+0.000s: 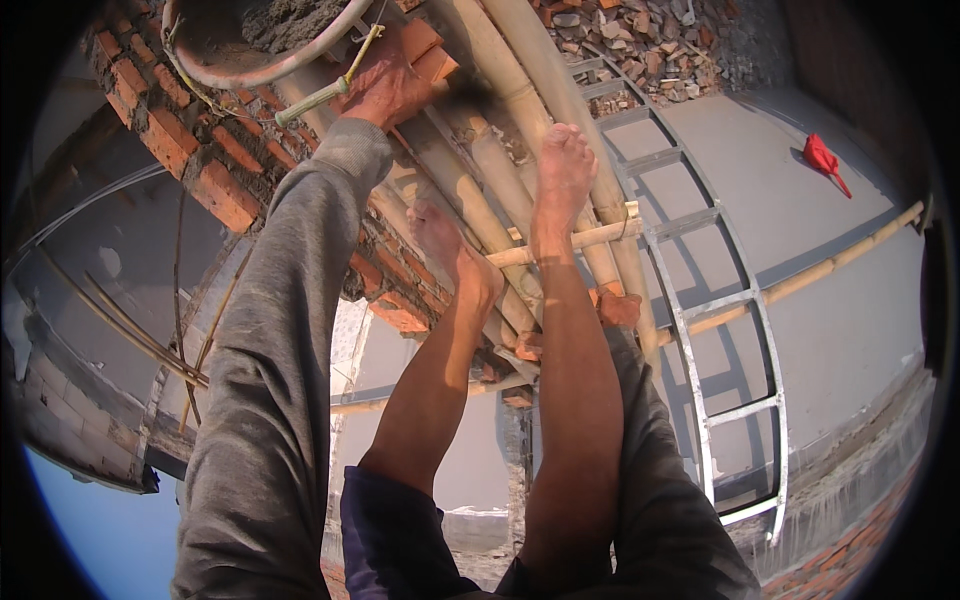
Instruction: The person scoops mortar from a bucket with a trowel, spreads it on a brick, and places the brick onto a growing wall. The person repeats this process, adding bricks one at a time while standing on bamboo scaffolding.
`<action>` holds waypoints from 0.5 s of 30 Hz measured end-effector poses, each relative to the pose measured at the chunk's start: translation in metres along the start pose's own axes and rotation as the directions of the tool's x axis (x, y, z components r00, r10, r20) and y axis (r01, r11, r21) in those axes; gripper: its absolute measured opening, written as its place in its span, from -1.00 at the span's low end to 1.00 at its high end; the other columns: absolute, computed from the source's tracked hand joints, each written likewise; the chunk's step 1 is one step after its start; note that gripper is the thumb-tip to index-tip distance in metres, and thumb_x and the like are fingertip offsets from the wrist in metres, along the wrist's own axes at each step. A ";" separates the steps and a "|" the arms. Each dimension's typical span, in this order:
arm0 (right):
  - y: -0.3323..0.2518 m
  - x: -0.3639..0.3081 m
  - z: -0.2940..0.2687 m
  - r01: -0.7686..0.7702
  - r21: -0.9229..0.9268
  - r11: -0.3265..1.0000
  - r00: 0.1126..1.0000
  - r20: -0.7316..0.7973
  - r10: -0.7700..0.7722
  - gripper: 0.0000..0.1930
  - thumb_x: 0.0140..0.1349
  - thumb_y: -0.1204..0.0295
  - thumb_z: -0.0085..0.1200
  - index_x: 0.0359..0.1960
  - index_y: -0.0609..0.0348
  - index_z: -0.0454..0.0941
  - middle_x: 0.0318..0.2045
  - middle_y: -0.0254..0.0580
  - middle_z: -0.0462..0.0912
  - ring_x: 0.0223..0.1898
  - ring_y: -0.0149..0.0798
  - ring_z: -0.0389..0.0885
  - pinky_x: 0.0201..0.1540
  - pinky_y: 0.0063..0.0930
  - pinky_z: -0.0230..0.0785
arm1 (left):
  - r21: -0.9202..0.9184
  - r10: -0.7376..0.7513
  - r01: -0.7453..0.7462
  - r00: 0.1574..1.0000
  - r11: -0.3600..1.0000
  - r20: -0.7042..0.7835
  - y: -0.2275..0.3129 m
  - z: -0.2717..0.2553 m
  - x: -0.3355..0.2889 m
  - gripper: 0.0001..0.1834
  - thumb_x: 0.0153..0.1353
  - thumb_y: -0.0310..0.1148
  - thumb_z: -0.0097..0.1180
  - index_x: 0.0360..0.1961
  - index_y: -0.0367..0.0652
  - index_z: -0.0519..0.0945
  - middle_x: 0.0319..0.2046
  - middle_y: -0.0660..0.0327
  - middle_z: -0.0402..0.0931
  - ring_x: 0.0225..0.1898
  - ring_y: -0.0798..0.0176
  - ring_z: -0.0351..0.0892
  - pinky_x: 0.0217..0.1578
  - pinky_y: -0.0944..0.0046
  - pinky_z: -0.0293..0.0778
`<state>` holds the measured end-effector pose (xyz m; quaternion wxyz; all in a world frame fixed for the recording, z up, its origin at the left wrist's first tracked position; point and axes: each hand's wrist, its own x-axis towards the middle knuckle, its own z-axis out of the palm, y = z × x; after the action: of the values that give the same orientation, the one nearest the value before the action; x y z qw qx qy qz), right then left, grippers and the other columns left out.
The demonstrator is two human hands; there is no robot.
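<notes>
My left hand [378,88], at the end of a grey sleeve, reaches to the upper middle. Its fingers close round an orange brick [428,52], partly hidden by the hand. Just left stands a round pan [270,75] of wet grey mortar [290,22]. A pale green tube handle [325,97] on a yellow cord crosses in front of my hand. Lower right, my right hand [617,308] shows just past its dark sleeve, partly behind my right leg near the bamboo poles; its fingers cannot be made out.
My bare feet [565,175] rest on a platform of bamboo poles [500,55]. A brick wall [215,190] runs along the left. Right of the poles leans a metal ladder [690,225]. Far below lie a grey floor [800,240], brick rubble [650,45] and a red object [822,160].
</notes>
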<state>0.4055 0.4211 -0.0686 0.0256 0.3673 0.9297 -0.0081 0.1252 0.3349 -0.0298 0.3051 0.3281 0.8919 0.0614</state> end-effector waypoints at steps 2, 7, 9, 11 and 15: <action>0.008 -0.013 -0.003 -0.018 0.014 1.000 0.996 0.084 0.017 -0.73 0.36 0.65 0.10 0.06 0.21 0.49 -0.23 -0.09 0.72 -0.16 0.02 0.73 0.01 -0.09 0.57 | 0.089 -0.041 0.038 0.999 0.995 0.030 -0.002 0.005 -0.014 -0.16 0.02 0.11 0.48 0.28 -0.10 0.56 -0.06 -0.05 0.71 -0.01 -0.17 0.73 0.06 -0.16 0.58; 0.105 -0.081 -0.084 -0.448 0.380 0.809 0.847 0.471 0.247 -0.69 0.31 0.53 0.27 0.07 0.29 0.58 -0.20 -0.07 0.76 -0.13 -0.06 0.75 0.04 -0.17 0.57 | 0.184 -0.191 0.159 0.967 0.970 0.170 0.002 -0.015 -0.054 -0.10 0.10 0.05 0.45 0.42 -0.10 0.45 0.03 -0.08 0.66 0.10 -0.22 0.67 0.17 -0.29 0.48; 0.160 -0.104 -0.130 -0.662 0.463 0.589 0.730 0.579 0.365 -0.65 0.29 0.49 0.34 0.07 0.33 0.61 -0.19 -0.06 0.77 -0.13 -0.09 0.75 0.05 -0.21 0.57 | 0.177 -0.181 0.158 0.976 0.971 0.120 0.007 -0.025 -0.068 -0.08 0.13 0.03 0.44 0.47 -0.11 0.40 0.07 -0.10 0.64 0.15 -0.25 0.64 0.22 -0.34 0.44; 0.194 -0.096 -0.156 -0.725 0.540 0.428 0.689 0.554 0.468 -0.59 0.24 0.43 0.42 0.07 0.37 0.65 -0.17 -0.04 0.78 -0.12 -0.15 0.76 0.05 -0.25 0.57 | 0.058 -0.102 0.112 0.982 0.992 -0.157 0.018 -0.027 -0.102 -0.03 0.12 -0.08 0.44 0.53 -0.12 0.31 0.25 -0.19 0.44 0.30 -0.32 0.46 0.32 -0.41 0.29; 0.179 -0.008 -0.170 -0.680 0.703 0.209 0.696 0.529 0.486 -0.39 0.12 0.39 0.51 0.16 0.53 0.62 -0.16 0.00 0.77 -0.13 -0.21 0.73 0.04 -0.35 0.56 | -0.153 -0.247 0.231 0.964 0.961 -0.096 0.046 -0.021 -0.187 0.03 0.20 -0.19 0.34 0.63 -0.16 0.10 0.45 -0.31 0.11 0.48 -0.40 0.18 0.43 -0.22 0.24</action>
<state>0.5262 0.5518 0.1021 -0.0719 0.6468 0.5718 -0.4996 0.2505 0.2561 0.0955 0.2811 0.1916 0.9344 0.1055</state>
